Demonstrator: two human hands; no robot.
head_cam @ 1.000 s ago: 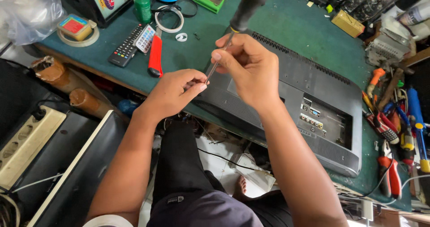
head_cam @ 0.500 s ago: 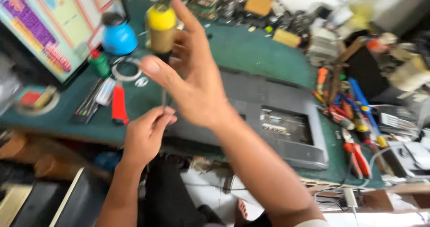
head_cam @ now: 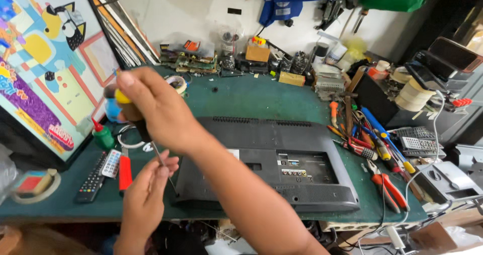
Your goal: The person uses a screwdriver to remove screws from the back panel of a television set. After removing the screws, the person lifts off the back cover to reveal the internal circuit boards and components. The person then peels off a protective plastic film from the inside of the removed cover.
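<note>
the screwdriver (head_cam: 146, 134) is held steeply, its yellow-and-black handle wrapped in the closed grip of the right hand (head_cam: 156, 109) above and its thin shaft running down and to the right, toward the near-left corner of the black television back (head_cam: 282, 149) lying face down on the green table (head_cam: 251, 96). the shaft is pinched low down between the fingertips of the left hand (head_cam: 146, 194), which is the nearer to the tip; the tip itself is hidden behind those fingers, so contact with the casing cannot be told.

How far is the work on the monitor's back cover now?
Done: monitor lies face down on the green table. In hand: right hand grips the screwdriver, left hand steadies its shaft at the left corner. Left: back cover is not yet off.
</note>
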